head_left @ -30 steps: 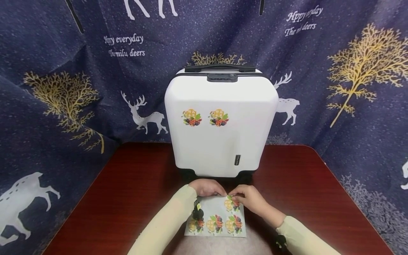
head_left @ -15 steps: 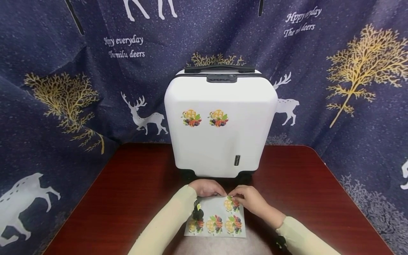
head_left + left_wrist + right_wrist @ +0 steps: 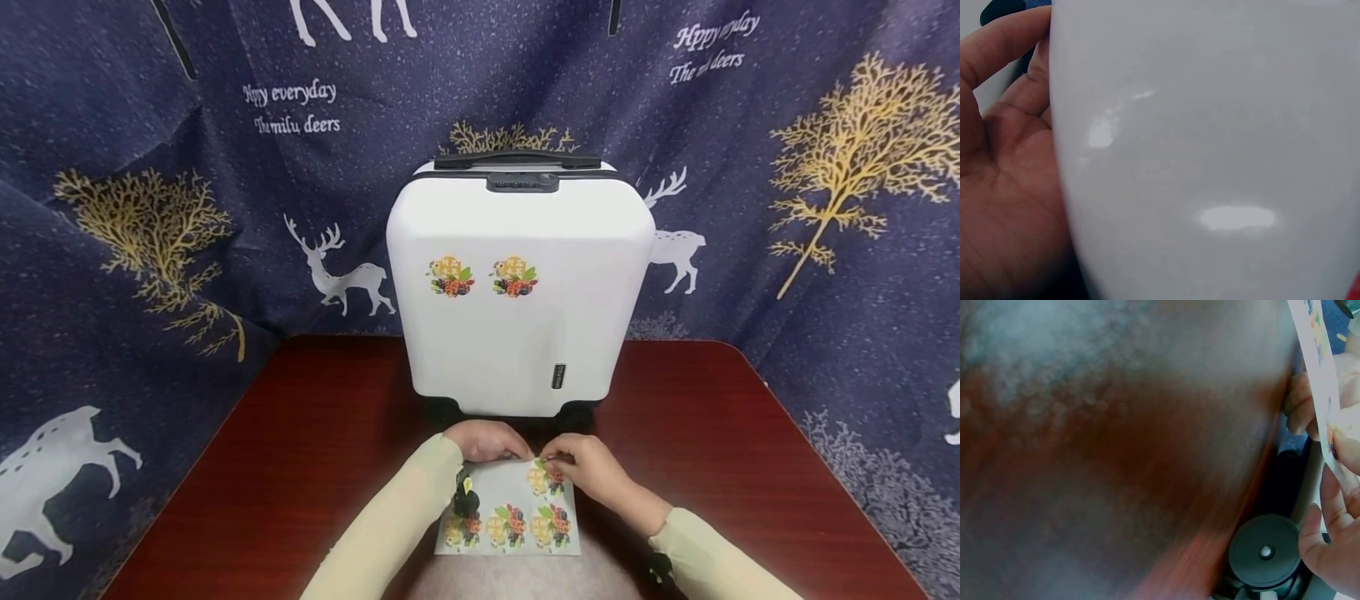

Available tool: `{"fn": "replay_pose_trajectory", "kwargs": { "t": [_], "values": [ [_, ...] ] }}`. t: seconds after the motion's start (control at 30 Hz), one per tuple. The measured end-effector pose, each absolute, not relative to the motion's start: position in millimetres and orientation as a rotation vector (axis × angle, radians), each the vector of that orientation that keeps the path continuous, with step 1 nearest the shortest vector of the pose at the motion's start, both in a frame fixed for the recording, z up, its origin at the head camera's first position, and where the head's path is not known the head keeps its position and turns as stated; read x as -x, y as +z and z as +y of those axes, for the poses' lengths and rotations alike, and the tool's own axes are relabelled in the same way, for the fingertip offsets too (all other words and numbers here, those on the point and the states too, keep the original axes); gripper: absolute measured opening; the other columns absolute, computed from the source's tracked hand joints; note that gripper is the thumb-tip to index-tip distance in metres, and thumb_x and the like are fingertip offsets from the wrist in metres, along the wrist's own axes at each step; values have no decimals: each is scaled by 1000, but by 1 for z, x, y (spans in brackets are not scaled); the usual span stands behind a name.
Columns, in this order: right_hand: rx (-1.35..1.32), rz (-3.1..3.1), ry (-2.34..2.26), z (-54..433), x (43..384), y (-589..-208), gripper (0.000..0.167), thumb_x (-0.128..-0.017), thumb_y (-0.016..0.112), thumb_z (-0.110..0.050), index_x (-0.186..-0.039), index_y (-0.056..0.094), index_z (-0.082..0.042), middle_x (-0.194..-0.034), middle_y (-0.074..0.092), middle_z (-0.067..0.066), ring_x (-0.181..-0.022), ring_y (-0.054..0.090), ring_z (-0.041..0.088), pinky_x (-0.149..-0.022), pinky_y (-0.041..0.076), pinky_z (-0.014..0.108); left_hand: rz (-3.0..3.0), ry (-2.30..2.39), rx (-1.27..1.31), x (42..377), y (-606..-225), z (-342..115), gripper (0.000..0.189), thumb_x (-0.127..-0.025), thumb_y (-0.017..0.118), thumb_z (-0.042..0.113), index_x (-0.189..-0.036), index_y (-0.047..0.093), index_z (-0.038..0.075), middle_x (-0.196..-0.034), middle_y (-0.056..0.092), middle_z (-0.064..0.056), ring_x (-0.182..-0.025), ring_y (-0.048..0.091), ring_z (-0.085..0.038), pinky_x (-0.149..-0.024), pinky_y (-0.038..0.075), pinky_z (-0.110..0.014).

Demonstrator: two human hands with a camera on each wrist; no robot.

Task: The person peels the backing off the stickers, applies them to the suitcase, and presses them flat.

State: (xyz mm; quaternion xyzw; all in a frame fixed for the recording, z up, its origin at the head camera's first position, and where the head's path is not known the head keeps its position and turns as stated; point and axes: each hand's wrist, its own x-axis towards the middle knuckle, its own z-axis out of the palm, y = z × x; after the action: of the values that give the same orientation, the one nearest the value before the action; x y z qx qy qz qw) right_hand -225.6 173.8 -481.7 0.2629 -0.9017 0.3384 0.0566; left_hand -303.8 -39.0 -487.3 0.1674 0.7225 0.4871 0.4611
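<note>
Head cam: L grip [image 3: 487, 441], R grip [image 3: 588, 465] pinch sheet [image 3: 502, 490]; backdrop [image 3: 510, 75] txt "Hppy everyday".

Hands [image 3: 489, 441] [image 3: 592, 472] pinching sticker sheet [image 3: 497, 487], white suitcase [image 3: 517, 329] behind, deer-print curtain [image 3: 480, 67]

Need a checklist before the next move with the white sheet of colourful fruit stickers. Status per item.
1. White hard-shell suitcase upright on the dark red, glossy table: ok.
2. Two colourful fruit stickers on its front, left one and right one, side by side and level: ok.
3. Bare shell to the right of that pair: ok.
4. White sheet of fruit stickers held at its top edge by left hand and right hand: ok.
5. Sheet's top-right sticker fully off: not ok, it appears on the sheet.
6. That sticker's upper edge lifted: cannot tell, right fingers cover it.
</note>
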Motion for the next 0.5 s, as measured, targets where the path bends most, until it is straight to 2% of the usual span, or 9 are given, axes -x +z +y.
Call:
{"fn": "replay_pose_trajectory", "kwargs": {
  "t": [0.23,0.5],
  "values": [
    [-784,-2759,1030,173,226,-482,8,-88,76,-5,-87,74,-13,-89,74,0,-81,61,0,-68,54,20,1790,1187,-428,306,-489,-39,34,-99,59,15,-120,69,-11,-108,77,-10,-87,67,-9,-84,54,-21],
    [-808,-2854,1047,174,233,-481,5,-93,72,-10,-88,73,-11,-86,74,-3,-81,59,-2,-73,53,21,1807,1165,-453,306,-490,-39,33,-98,61,14,-119,70,-10,-109,78,-12,-85,67,-8,-80,54,-20]
  ]
}}
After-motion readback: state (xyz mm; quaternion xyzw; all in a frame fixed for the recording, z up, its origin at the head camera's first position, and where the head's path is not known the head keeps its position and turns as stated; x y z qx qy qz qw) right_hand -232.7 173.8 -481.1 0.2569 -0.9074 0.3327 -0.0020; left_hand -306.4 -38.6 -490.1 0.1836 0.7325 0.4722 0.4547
